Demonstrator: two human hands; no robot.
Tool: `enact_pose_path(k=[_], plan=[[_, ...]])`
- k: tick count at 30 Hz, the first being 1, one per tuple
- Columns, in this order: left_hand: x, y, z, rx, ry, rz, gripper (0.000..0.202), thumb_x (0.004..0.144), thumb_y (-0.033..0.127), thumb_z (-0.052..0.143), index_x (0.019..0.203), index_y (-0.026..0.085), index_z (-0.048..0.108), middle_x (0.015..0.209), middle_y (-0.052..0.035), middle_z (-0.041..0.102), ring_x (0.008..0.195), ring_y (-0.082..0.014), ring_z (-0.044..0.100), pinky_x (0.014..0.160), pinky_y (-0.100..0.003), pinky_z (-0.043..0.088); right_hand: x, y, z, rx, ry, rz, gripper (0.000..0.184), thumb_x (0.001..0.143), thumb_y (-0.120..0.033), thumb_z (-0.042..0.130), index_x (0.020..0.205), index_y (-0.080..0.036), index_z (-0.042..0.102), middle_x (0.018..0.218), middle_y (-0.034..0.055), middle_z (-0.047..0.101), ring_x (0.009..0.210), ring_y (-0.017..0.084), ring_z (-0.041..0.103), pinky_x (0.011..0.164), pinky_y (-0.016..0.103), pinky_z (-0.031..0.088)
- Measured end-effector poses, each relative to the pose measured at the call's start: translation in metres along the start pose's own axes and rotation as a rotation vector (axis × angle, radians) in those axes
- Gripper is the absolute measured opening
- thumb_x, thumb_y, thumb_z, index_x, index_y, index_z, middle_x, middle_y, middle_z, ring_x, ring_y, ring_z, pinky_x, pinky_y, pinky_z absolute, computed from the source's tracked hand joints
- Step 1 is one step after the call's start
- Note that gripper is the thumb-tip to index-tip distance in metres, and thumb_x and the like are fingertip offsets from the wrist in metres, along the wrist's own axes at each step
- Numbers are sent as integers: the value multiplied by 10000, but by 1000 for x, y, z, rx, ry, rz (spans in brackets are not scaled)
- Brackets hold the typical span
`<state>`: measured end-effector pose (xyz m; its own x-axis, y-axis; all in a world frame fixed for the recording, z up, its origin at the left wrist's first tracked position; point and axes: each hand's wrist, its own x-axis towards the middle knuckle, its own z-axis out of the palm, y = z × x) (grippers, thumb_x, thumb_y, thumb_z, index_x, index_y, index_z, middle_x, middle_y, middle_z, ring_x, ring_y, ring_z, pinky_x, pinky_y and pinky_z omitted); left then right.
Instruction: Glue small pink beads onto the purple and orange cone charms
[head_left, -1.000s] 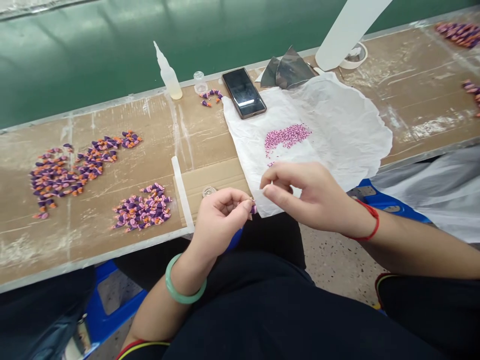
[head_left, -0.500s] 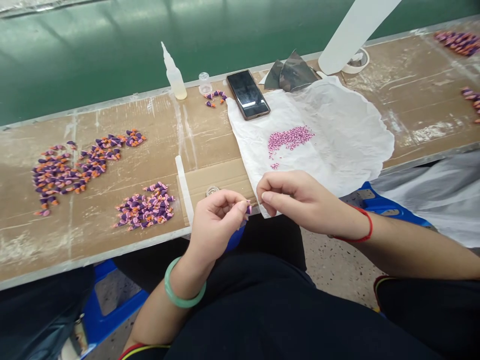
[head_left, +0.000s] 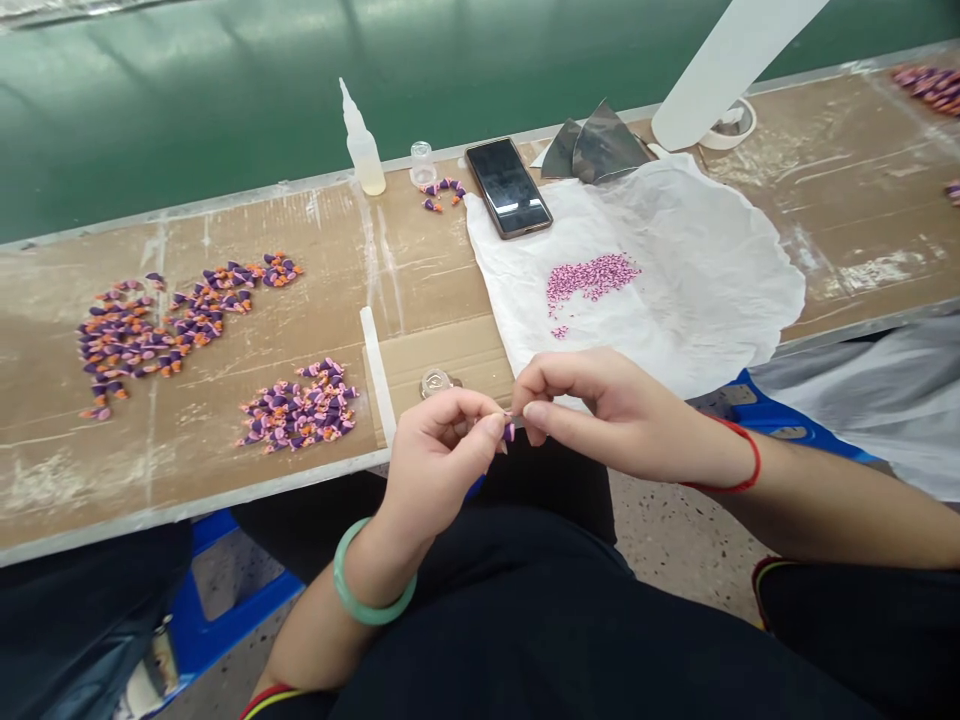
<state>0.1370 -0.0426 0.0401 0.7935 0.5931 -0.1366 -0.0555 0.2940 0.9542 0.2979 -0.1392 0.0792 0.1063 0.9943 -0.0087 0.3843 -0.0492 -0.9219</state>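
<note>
My left hand (head_left: 442, 460), with a green bangle at the wrist, pinches a small purple figurine (head_left: 509, 432) between thumb and fingertips, just off the table's front edge. Close against it on the right is my right hand (head_left: 600, 405), a red cord round its wrist. Its thumb and forefinger are pressed together at the figurine's top; whatever they hold is hidden or too small to name. Tiny pink pieces (head_left: 589, 277) lie beyond it on a white cloth (head_left: 675, 320). Purple, pink and orange figurines (head_left: 300, 405) are heaped to the left of my left hand.
A larger spread of figurines (head_left: 135, 340) lies farther left. Along the back are a dropper bottle (head_left: 365, 155), a small clear cup (head_left: 422, 163), a phone (head_left: 508, 188) and a tape roll (head_left: 731, 125). A round clear lid (head_left: 436, 382) sits on cardboard (head_left: 457, 350) behind my left hand.
My right hand has come up against the figurine in my left hand, closing the gap between the hands. The whole view has shifted slightly.
</note>
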Motion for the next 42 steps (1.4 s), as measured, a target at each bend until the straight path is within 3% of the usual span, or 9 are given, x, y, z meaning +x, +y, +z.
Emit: enact_pose_path(k=[8, 19, 23, 30, 34, 42], plan=[[-2, 4, 4, 134, 46, 25, 141, 799, 229, 703, 675, 181, 654, 579, 6, 613, 476, -95, 482, 454, -214, 400, 3, 0, 7, -108, 64, -86, 125, 815, -127, 580, 706, -185, 558, 648, -31, 615, 571, 82, 513, 540, 207, 411], [-4, 4, -5, 94, -32, -70, 190, 780, 268, 725, 663, 164, 617, 545, 19, 567, 466, -84, 461, 445, -198, 376, 4, 11, 21, -158, 46, -221, 145, 788, -71, 546, 698, -183, 525, 611, -49, 555, 555, 61, 477, 540, 171, 391], [-9, 0, -16, 66, -48, -105, 189, 815, 291, 720, 715, 150, 644, 603, -5, 626, 472, -76, 493, 448, -182, 403, 13, 15, 12, -148, -16, -167, 151, 805, -89, 512, 694, -190, 502, 617, -46, 541, 559, 66, 481, 535, 177, 389], [-27, -14, -44, 52, 127, -175, 226, 784, 351, 781, 775, 144, 691, 618, -24, 669, 485, -92, 562, 416, -164, 430, 63, 20, -16, -354, -278, -127, 123, 731, -136, 501, 637, -202, 458, 569, -54, 480, 530, 78, 413, 518, 214, 329], [-31, -19, -49, 49, 127, -219, 251, 722, 364, 824, 749, 138, 718, 582, -32, 672, 480, -113, 587, 440, -196, 494, 88, 14, -5, -581, -396, -183, 124, 708, -156, 505, 615, -201, 435, 536, -49, 460, 495, 81, 367, 507, 233, 279], [-31, -23, -50, -40, 96, -244, 225, 694, 323, 832, 755, 133, 728, 591, -26, 676, 488, -108, 599, 472, -197, 516, 108, 0, 13, -882, -483, -206, 295, 744, -218, 579, 550, -206, 357, 469, -48, 321, 455, 86, 216, 490, 275, 200]])
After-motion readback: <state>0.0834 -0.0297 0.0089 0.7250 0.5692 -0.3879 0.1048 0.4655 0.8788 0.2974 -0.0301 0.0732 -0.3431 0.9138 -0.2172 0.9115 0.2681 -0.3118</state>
